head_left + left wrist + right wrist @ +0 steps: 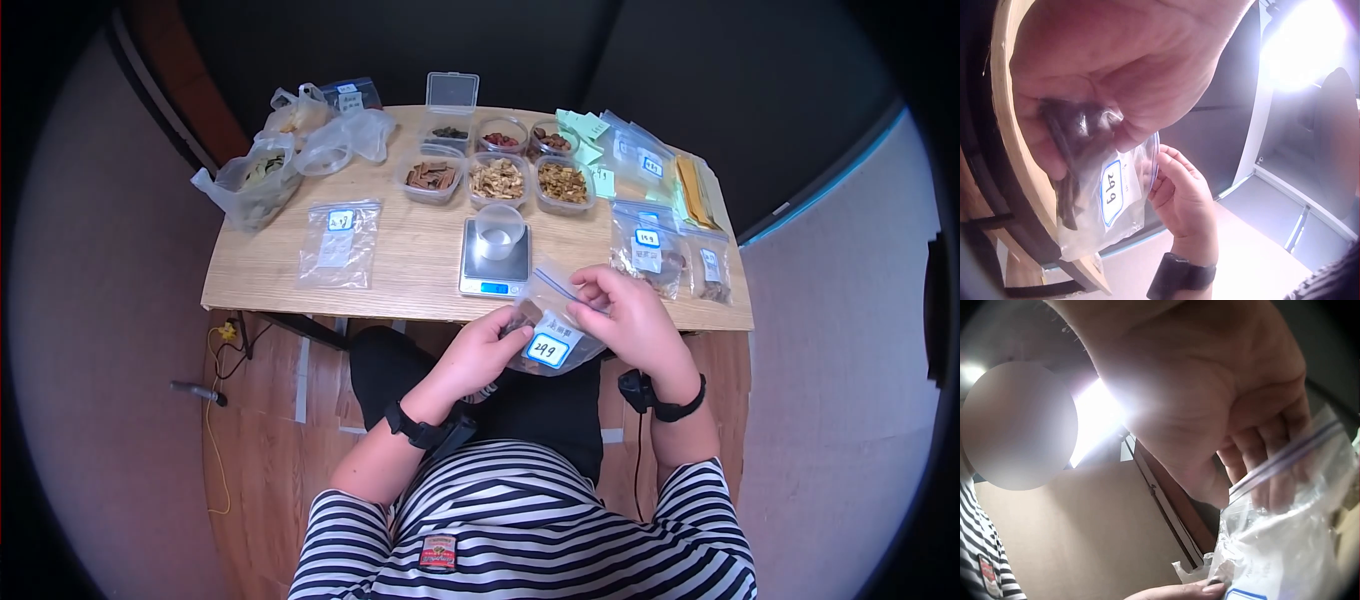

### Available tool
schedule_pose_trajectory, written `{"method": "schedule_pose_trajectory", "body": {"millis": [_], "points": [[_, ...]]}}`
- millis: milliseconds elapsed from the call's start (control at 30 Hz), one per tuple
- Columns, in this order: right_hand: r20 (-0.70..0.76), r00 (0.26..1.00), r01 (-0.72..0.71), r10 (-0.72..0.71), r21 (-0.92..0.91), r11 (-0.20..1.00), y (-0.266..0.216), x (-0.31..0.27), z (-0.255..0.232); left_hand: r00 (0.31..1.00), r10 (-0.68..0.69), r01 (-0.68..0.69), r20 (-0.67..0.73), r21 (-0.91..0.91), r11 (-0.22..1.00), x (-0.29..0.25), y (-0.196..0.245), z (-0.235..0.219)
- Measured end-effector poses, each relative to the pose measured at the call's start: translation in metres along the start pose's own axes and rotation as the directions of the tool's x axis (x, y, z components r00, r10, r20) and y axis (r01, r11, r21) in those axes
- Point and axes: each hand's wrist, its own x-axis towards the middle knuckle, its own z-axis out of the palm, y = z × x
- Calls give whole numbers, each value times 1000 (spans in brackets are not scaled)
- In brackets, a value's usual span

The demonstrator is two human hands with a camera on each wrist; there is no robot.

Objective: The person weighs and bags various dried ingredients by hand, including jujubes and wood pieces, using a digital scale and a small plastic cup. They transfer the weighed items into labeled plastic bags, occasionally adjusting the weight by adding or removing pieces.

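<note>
A clear zip bag (548, 350) labelled "29g" is held over the table's front edge. My left hand (478, 350) grips its left side, fingers and thumb around dark brown pieces inside, as the left wrist view shows. The right hand (635, 318) pinches the bag by its blue zip edge (1285, 456), thumb on one side and fingers on the other. Just beyond the hands stands a digital scale (492, 285) with a clear plastic cup (498, 240) on it.
Behind the scale are several tubs, among them one of yellowish chips (498, 180). A labelled bag (338, 250) lies left, near a white plastic bag (250, 195). At right lie filled zip bags (648, 245), green paper slips (590, 135) and brown envelopes (693, 190).
</note>
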Motion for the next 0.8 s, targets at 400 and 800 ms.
{"method": "schedule_pose_trajectory", "body": {"millis": [400,800], "points": [[497,853,-336,160,288,897,21,11,-2,999,-37,32,36,140,990,1,-2,-3],[496,859,-280,128,245,928,41,12,20,995,-59,53,78,69,996,-1,4,-4]]}}
